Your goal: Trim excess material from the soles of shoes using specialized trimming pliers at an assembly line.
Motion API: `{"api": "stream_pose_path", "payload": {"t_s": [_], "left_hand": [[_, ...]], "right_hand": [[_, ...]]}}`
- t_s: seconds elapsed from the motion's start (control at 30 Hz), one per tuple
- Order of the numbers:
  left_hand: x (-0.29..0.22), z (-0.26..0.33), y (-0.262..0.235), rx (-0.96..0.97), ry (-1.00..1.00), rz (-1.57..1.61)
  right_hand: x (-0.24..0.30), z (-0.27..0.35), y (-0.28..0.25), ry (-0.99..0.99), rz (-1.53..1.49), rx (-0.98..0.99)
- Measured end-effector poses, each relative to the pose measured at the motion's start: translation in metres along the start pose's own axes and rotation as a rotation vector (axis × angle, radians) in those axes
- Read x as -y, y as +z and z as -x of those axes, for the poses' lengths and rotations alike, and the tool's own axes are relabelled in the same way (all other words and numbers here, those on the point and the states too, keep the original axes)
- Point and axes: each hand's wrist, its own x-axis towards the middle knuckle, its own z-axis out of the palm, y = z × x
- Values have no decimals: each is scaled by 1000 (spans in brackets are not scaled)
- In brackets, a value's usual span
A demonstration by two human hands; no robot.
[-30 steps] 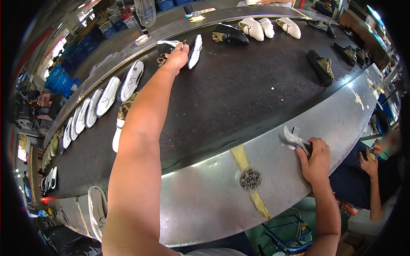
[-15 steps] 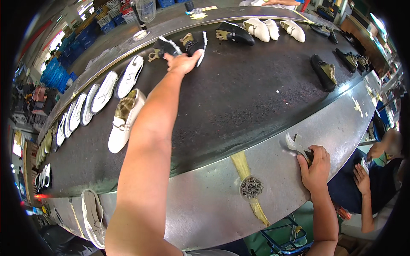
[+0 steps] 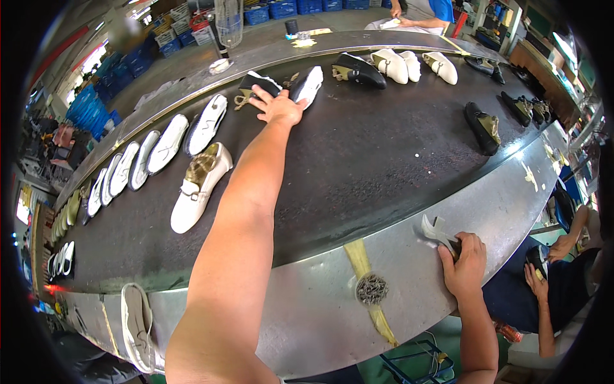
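My left arm reaches across the black belt, and my left hand [image 3: 280,109] lies with fingers spread against a pair of dark shoes. Its fingers reach over the left dark shoe [image 3: 259,84], which has an olive lining and a loose lace. Beside the thumb, the right dark shoe [image 3: 309,86] is tipped so its white sole side shows. On the metal ledge, my right hand [image 3: 465,264] is closed round the handles of metal lasting pincers [image 3: 437,230], whose jaws point away to the left.
A white shoe [image 3: 199,189] and several white soles [image 3: 167,144] lie left on the belt. More shoes [image 3: 390,66] line its far side. A dish of nails [image 3: 371,289] sits on the ledge [image 3: 307,307]. At right, a co-worker's hands [image 3: 537,281] hold a shoe.
My left hand has spread its fingers over the left dark shoe. The right dark shoe has turned, showing more white. My right hand still holds the pincers. The view has shifted slightly.
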Motion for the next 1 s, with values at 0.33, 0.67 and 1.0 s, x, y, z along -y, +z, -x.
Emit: {"api": "stream_pose_path", "payload": {"t_s": [0.33, 0.67, 1.0], "left_hand": [[41, 42, -18, -15, 254, 127], [156, 344, -231, 311, 262, 9], [284, 536, -243, -272, 263, 255]], "right_hand": [[4, 2, 3, -12, 12, -11], [-3, 21, 5, -32, 37, -40], [89, 253, -56, 74, -574, 411]]}}
